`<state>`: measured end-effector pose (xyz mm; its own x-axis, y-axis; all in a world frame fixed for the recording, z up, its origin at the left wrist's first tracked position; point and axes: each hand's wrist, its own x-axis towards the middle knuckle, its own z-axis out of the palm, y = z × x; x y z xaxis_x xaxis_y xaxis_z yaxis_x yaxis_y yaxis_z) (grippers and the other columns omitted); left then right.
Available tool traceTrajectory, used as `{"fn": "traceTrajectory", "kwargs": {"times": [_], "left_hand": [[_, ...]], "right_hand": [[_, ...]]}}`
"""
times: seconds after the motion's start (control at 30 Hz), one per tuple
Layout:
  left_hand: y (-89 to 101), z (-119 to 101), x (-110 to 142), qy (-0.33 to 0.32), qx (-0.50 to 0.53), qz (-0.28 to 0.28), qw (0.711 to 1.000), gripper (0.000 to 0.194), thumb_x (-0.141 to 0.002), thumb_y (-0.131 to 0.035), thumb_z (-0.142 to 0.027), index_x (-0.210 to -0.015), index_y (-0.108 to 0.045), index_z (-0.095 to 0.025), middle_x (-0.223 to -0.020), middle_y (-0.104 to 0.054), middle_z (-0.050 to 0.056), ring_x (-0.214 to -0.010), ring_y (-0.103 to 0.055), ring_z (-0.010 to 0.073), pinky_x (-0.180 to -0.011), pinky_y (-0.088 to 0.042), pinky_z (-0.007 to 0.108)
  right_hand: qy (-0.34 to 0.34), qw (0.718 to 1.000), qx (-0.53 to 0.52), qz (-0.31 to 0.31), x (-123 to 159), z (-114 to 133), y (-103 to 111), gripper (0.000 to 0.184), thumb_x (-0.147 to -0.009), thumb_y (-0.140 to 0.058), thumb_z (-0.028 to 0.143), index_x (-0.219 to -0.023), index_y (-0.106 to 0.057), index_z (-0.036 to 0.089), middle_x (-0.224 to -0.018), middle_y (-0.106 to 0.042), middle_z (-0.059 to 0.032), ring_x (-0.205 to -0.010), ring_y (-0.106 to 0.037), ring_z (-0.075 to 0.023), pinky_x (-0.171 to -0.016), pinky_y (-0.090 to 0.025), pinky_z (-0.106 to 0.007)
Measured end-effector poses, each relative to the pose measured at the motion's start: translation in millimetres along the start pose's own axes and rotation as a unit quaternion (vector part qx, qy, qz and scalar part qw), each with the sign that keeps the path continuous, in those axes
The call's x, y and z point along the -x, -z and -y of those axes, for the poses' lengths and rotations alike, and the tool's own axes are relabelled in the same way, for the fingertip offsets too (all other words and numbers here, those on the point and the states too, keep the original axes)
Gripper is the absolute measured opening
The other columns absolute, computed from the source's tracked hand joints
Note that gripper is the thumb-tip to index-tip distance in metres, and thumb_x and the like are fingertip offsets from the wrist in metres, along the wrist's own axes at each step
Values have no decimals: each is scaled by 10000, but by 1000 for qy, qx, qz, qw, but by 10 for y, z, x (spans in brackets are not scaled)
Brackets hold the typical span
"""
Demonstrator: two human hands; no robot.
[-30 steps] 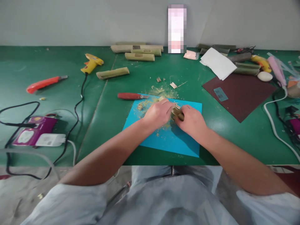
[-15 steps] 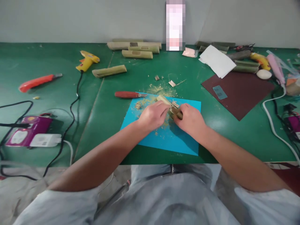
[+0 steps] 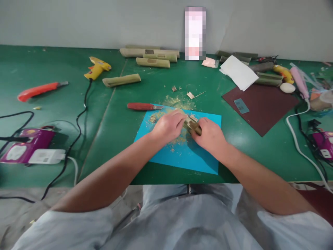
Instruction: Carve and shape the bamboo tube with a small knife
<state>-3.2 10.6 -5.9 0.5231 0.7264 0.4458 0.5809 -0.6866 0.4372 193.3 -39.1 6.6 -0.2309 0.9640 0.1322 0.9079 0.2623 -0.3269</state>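
Both of my hands meet over a blue sheet (image 3: 197,156) on the green table. My left hand (image 3: 168,126) is closed around one end of a short piece of bamboo (image 3: 191,125). My right hand (image 3: 209,135) is closed on the other end, fingers curled over it. Whether either hand also holds a tool is hidden. Pale shavings and small offcuts (image 3: 178,102) lie on and beyond the sheet's far edge. A red-handled knife (image 3: 143,106) rests just left of the sheet.
Several bamboo tubes (image 3: 151,57) lie at the back, one more (image 3: 121,80) nearer. A yellow glue gun (image 3: 96,68) and an orange cutter (image 3: 39,91) sit left, a purple device (image 3: 24,149) with cables at the front left. Dark sandpaper (image 3: 260,104), white paper (image 3: 239,73) and tools crowd the right.
The bamboo piece has tipped slightly between my hands and a pale sliver that showed above my left fingers is now covered. Nothing else on the table has moved.
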Motion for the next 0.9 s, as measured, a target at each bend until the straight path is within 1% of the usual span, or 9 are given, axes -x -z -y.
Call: {"fn": "traceTrajectory", "kwargs": {"times": [0.1,0.17,0.3,0.4,0.47,0.6,0.7,0.8,0.9], "left_hand": [[21,-7,3,10,-2,-5,1000,231,-978,-481,-182,-1051,-700,-173,-998,-735,89,-948,-702,200,-847,-576,327],[23,-7,-5,9,-11,-11,1000,223,-972,-484,-175,-1023,-702,-171,-980,-736,88,-939,-701,200,-846,-576,332],[30,-3,14,-6,-16,-2,1000,225,-977,-473,-170,-982,-698,-169,-942,-730,87,-912,-698,194,-818,-576,326],[24,2,35,6,-15,-18,1000,231,-990,-466,-180,-1017,-695,-168,-943,-727,89,-893,-697,182,-798,-576,311],[4,8,23,11,-21,-24,999,227,-985,-470,-175,-1007,-696,-171,-940,-725,83,-895,-695,179,-804,-579,312],[-9,23,7,10,-23,-12,1000,229,-980,-473,-171,-1008,-700,-177,-921,-722,75,-891,-694,181,-809,-585,321],[6,32,12,16,-19,-19,999,225,-984,-483,-185,-1039,-701,-181,-970,-731,87,-915,-698,188,-822,-586,325],[13,36,-8,14,-23,-26,999,227,-981,-478,-176,-1017,-702,-170,-970,-732,94,-922,-698,195,-829,-581,334],[27,35,-4,11,-25,-15,999,233,-984,-469,-177,-995,-701,-166,-938,-727,90,-897,-693,196,-804,-577,328]], "right_hand": [[9,1000,2,-3,2,-4,-10,99,-888,-557,284,-885,-562,185,-929,-665,-109,-849,-610,-233,-692,-408,-336],[9,1000,4,-5,6,-4,-11,97,-889,-557,282,-885,-562,184,-925,-664,-114,-845,-610,-235,-686,-406,-337],[-7,1000,-3,-9,9,-9,-10,96,-882,-571,287,-848,-546,201,-882,-658,-102,-822,-607,-234,-677,-405,-337],[5,1000,-6,-10,7,-12,-13,88,-876,-576,277,-837,-541,206,-898,-661,-105,-834,-611,-237,-675,-405,-336],[5,1000,-5,-13,6,-12,-12,83,-876,-574,275,-845,-544,204,-892,-661,-105,-820,-609,-235,-668,-402,-336],[-7,1000,-7,-11,3,-9,-6,93,-868,-589,280,-835,-545,204,-866,-656,-96,-790,-603,-226,-659,-399,-335],[4,1000,-3,-5,-1,-7,-9,82,-867,-587,268,-850,-558,194,-897,-661,-107,-821,-610,-232,-676,-406,-339],[1,1000,0,-2,-3,-6,-11,97,-871,-584,279,-876,-570,183,-914,-666,-116,-829,-615,-238,-684,-412,-344],[-13,1000,-5,4,0,-1,-8,112,-871,-588,290,-882,-573,180,-909,-668,-113,-822,-619,-237,-684,-417,-343]]}}
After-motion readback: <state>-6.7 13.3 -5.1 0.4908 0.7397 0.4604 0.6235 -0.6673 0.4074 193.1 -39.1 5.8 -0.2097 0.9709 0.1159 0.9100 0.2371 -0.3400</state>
